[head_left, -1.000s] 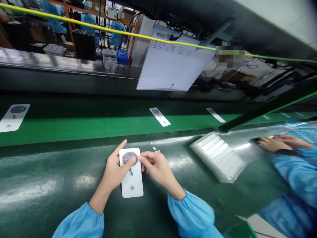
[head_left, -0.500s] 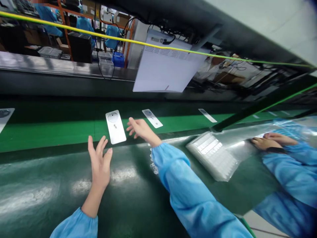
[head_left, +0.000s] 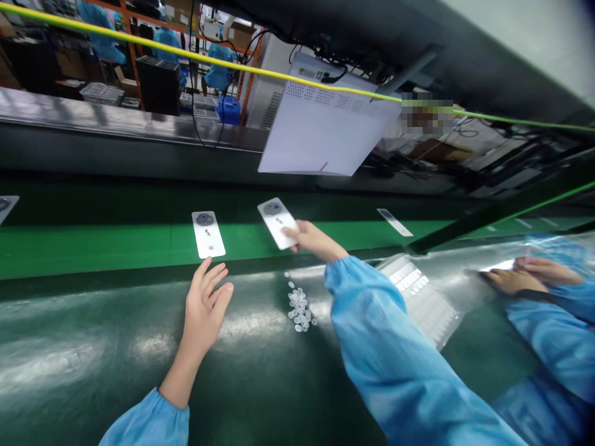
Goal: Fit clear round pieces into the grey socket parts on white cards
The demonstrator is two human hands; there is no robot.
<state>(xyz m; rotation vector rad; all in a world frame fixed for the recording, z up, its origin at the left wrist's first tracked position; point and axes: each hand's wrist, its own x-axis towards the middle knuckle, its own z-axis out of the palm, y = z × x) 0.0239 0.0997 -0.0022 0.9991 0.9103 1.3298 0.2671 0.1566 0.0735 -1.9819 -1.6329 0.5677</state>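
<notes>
In the head view my right hand [head_left: 310, 238] pinches the near right corner of a white phone back panel [head_left: 277, 223] with a round dark camera ring. That panel is tilted over the green conveyor belt [head_left: 134, 251]. My left hand [head_left: 207, 303] is open with nothing in it, its fingertips just short of another phone back panel [head_left: 208, 235] on the belt. Between my forearms, a small heap of clear round discs [head_left: 300, 310] lies on the dark green bench.
More panels lie along the belt, at the far left [head_left: 7, 205] and toward the right [head_left: 394, 223]. A clear plastic pack [head_left: 421, 297] sits partly behind my right sleeve. A co-worker's hands [head_left: 525, 275] are at the right. A monitor [head_left: 330, 124] hangs above the belt.
My right hand has moved right and taken hold of the second panel, raising it. The left panel sits slightly farther back on the belt. My left hand has shifted slightly right.
</notes>
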